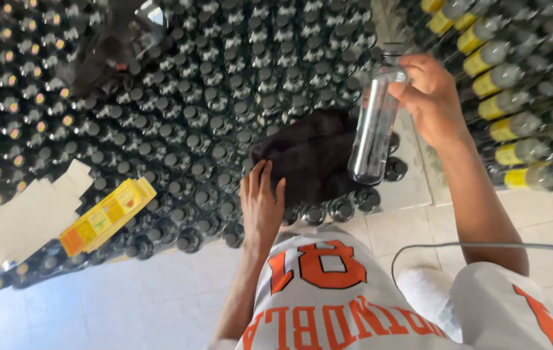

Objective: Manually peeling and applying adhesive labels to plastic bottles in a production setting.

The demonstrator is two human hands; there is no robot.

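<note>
Seen from above, a dense field of upright dark glass bottles [179, 110] is standing on the floor, filling the view from nine o'clock across to twelve o'clock. Lying on top of the bottles at about eight o'clock is a flat yellow and orange carton [108, 215], tilted, with pale cardboard sheets [23, 217] beside it at its nine o'clock side. Near the centre, the left hand [261, 204] is resting palm down with fingers spread, its grip open and flat, pressing the near edge of a dark cloth [309, 159] that is lying over the bottle tops. Just to the cloth's three o'clock side, the right hand [428, 97] is holding a clear glass bottle [375, 116] up above the others, fingers closed around its neck and upper part, the bottle hanging nearly upright with its base down toward six o'clock. At two to three o'clock, a row of bottles with yellow labels [503, 104] is lying on their sides, stacked. A pale tiled floor [160, 291] is showing at six o'clock, where the person's white and orange shirt [328, 298] is filling the lower edge, and a thin grey cable [483, 246] is curving across it.
</note>
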